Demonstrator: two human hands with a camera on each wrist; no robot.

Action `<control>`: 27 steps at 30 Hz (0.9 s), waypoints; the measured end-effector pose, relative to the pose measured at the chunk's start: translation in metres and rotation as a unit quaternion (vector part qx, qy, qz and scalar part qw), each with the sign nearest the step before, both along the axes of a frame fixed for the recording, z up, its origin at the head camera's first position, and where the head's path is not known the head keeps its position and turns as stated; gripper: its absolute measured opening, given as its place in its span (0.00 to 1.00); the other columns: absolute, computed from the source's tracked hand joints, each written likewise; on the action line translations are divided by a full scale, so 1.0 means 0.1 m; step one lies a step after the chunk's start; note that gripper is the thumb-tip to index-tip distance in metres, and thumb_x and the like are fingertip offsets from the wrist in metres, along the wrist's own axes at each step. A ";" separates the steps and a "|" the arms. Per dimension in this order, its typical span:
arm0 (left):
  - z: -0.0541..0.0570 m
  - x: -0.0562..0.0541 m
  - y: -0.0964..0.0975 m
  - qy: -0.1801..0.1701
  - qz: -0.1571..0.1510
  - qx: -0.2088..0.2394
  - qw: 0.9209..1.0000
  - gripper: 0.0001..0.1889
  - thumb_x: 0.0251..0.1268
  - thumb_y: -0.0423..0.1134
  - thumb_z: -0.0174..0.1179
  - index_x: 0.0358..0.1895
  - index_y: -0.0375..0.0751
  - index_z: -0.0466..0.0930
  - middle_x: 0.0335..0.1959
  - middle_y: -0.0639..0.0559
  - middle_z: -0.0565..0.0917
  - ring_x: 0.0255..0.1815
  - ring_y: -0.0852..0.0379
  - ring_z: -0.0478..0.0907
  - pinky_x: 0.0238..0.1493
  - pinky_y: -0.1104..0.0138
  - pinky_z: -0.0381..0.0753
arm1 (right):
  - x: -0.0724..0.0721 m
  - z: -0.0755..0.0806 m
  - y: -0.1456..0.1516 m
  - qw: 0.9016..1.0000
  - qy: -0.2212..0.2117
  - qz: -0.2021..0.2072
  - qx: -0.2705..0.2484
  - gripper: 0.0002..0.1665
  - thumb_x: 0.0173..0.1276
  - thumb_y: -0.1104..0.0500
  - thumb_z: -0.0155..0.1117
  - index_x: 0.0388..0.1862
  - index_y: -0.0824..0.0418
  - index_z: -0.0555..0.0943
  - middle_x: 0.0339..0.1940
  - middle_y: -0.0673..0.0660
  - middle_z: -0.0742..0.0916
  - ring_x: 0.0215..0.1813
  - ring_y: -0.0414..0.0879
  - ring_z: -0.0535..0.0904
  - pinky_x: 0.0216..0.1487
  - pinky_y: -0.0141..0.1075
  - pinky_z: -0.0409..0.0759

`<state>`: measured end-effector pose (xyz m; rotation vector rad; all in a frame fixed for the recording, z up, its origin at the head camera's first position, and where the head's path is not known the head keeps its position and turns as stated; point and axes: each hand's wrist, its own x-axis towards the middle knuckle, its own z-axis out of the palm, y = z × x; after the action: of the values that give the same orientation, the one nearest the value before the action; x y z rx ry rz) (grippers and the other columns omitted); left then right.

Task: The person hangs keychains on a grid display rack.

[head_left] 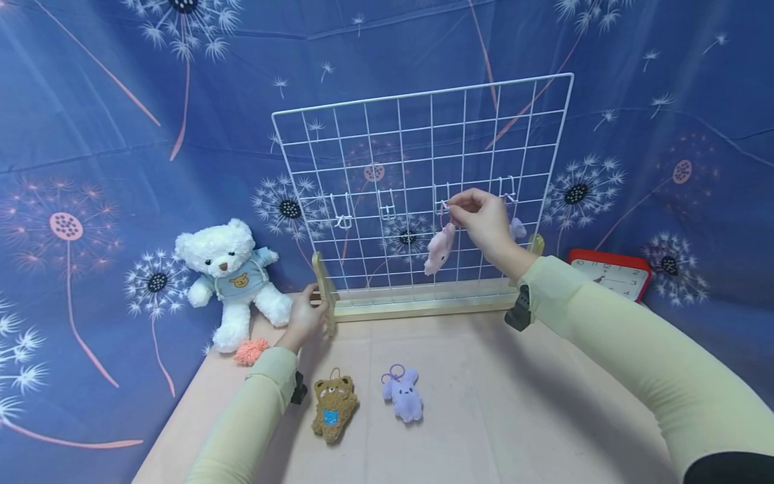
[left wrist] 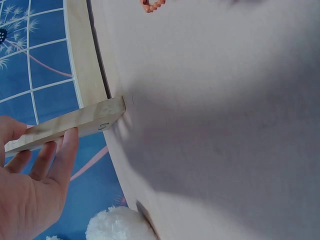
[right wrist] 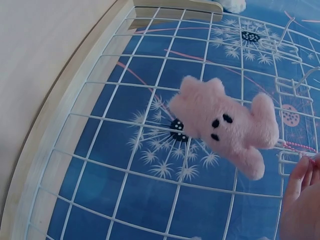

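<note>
My right hand (head_left: 486, 225) pinches the pink beaded loop (right wrist: 300, 146) of a pink plush bunny charm (head_left: 440, 250) close to a white hook (head_left: 442, 206) on the wire grid rack (head_left: 432, 128). In the right wrist view the bunny dangles in front of the grid, its ears toward my fingers. Whether the loop rests on the hook I cannot tell. At the rack's left end, my left hand (head_left: 306, 316) grips the wooden foot (left wrist: 80, 120), fingers on one side and thumb on the other.
A lavender plush (head_left: 517, 228) hangs at the grid's right, partly hidden. White hooks (head_left: 343, 220) sit further left. On the table lie a brown bear charm (head_left: 334, 408), a lavender bunny charm (head_left: 404, 396) and orange yarn (head_left: 250, 351). A white teddy (head_left: 232, 279) and red clock (head_left: 611, 274) flank the rack.
</note>
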<state>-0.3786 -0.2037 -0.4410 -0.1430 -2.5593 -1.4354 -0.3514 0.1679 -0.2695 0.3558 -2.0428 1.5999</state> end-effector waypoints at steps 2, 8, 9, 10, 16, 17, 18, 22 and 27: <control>0.00 0.00 0.00 -0.002 0.001 0.003 1.000 0.28 0.71 0.27 0.57 0.73 0.30 0.65 0.59 0.27 0.77 0.56 0.30 0.79 0.61 0.47 0.80 | -0.02 0.00 -0.01 1.000 0.001 -0.004 0.000 0.09 0.71 0.68 0.66 0.47 0.72 0.83 0.34 0.52 0.85 0.35 0.39 0.81 0.41 0.26 0.85; -0.01 -0.02 -0.01 0.001 0.002 -0.006 1.000 0.28 0.70 0.27 0.56 0.73 0.30 0.65 0.60 0.26 0.77 0.57 0.30 0.79 0.61 0.46 0.80 | -0.05 -0.01 -0.02 1.000 -0.004 -0.019 0.006 0.08 0.71 0.67 0.66 0.46 0.70 0.84 0.35 0.52 0.86 0.35 0.38 0.80 0.39 0.25 0.84; -0.01 -0.02 -0.01 0.003 0.002 -0.006 1.000 0.28 0.70 0.27 0.55 0.73 0.30 0.65 0.60 0.26 0.77 0.57 0.30 0.79 0.61 0.46 0.80 | -0.05 -0.01 -0.02 1.000 -0.004 -0.020 0.008 0.08 0.71 0.67 0.66 0.46 0.70 0.84 0.35 0.53 0.86 0.35 0.38 0.80 0.39 0.25 0.84; -0.01 -0.03 -0.01 0.003 0.002 -0.005 1.000 0.28 0.70 0.27 0.56 0.73 0.31 0.65 0.60 0.27 0.77 0.57 0.30 0.79 0.61 0.46 0.80 | -0.05 -0.01 -0.02 1.000 -0.003 -0.022 0.012 0.08 0.71 0.67 0.66 0.46 0.70 0.84 0.35 0.53 0.86 0.35 0.38 0.80 0.39 0.25 0.84; 0.00 -0.03 -0.01 0.001 -0.003 -0.001 1.000 0.28 0.70 0.27 0.56 0.73 0.30 0.65 0.60 0.27 0.77 0.57 0.31 0.79 0.61 0.47 0.81 | -0.06 -0.01 -0.03 0.999 0.000 -0.031 0.016 0.08 0.71 0.66 0.66 0.46 0.69 0.84 0.36 0.57 0.86 0.35 0.40 0.80 0.39 0.25 0.84; 0.00 -0.02 0.00 0.001 -0.004 0.000 1.000 0.28 0.70 0.27 0.56 0.73 0.30 0.65 0.60 0.26 0.77 0.57 0.31 0.79 0.61 0.47 0.81 | -0.06 -0.01 -0.03 0.999 0.001 -0.032 0.014 0.08 0.71 0.67 0.66 0.46 0.69 0.84 0.36 0.57 0.86 0.35 0.40 0.80 0.39 0.25 0.84; 0.00 -0.02 0.00 0.000 -0.005 0.000 1.000 0.29 0.70 0.27 0.56 0.73 0.29 0.64 0.60 0.26 0.77 0.57 0.31 0.79 0.60 0.46 0.81 | -0.06 -0.01 -0.03 0.999 0.001 -0.035 0.015 0.07 0.71 0.66 0.67 0.45 0.69 0.84 0.36 0.56 0.86 0.35 0.39 0.80 0.38 0.25 0.84; 0.00 -0.02 0.00 -0.001 -0.002 0.001 1.000 0.28 0.70 0.27 0.56 0.73 0.30 0.65 0.61 0.28 0.77 0.57 0.32 0.79 0.60 0.47 0.81 | -0.08 -0.02 -0.04 0.999 0.005 -0.041 0.019 0.07 0.71 0.66 0.67 0.45 0.68 0.84 0.35 0.55 0.86 0.34 0.38 0.79 0.37 0.24 0.83; -0.01 -0.02 -0.01 0.004 -0.004 -0.004 1.000 0.28 0.71 0.26 0.55 0.73 0.29 0.64 0.61 0.26 0.76 0.58 0.31 0.78 0.60 0.47 0.81 | -0.09 -0.02 -0.04 0.999 0.007 -0.042 0.021 0.06 0.71 0.67 0.66 0.45 0.68 0.85 0.35 0.55 0.86 0.34 0.38 0.79 0.37 0.24 0.82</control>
<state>-0.3805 -0.2044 -0.4420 -0.1592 -2.5610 -1.4259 -0.3601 0.1638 -0.2715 0.2932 -2.0554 1.5024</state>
